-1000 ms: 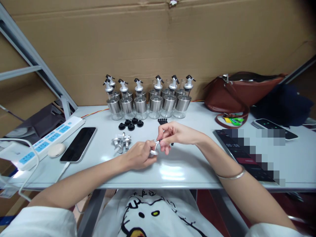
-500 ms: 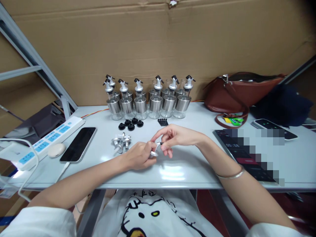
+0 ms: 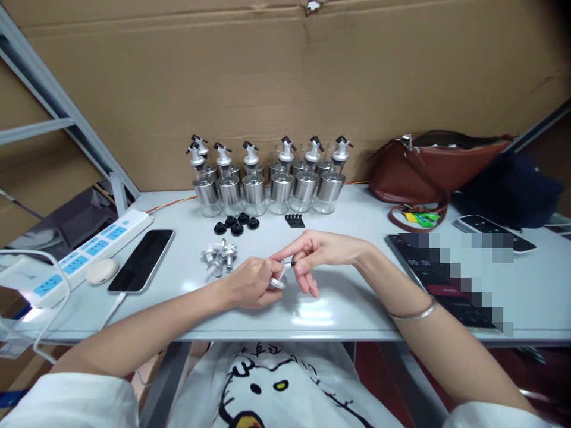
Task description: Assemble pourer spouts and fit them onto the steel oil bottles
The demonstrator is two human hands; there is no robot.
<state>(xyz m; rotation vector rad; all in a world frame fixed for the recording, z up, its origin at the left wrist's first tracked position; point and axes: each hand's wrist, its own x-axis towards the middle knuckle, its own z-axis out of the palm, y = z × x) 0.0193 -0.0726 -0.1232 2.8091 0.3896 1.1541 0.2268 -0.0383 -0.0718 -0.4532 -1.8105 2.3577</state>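
- right hand (image 3: 328, 248) has come a little nearer since the earlier frame, its lower fingers hanging further toward the near edge; left hand (image 3: 252, 282) has barely shifted, and the bottles and loose parts lie as they did.
- left hand is clamped on a silver spout (image 3: 279, 283), held above the near middle of the bench (image 3: 348, 309), right of the loose silver pile (image 3: 218, 258).
- right hand is loosely bent: its forefinger stretches left to the spout and its thumb is beside a black lever (image 3: 293, 263) at the spout's end; whether they pinch it, i cannot tell.
- done, as i judge it: seven bottles (image 3: 282, 189) at the far side wear silver spouts with black levers, six in front and one behind at the left.
- left, by the look of it: the spout in hand seems part-built, and the silver pile, five black stoppers (image 3: 237, 229) and a row of five levers (image 3: 294, 221) lie loose.
- hidden: the front row covers most of the back bottles, which seem bare-topped; fingers cover the lever's joint, so its seating cannot be read.
- hard to make out: the pile's count, as pieces overlap; the dark screen (image 3: 413, 270) at the right is partly pixelated.
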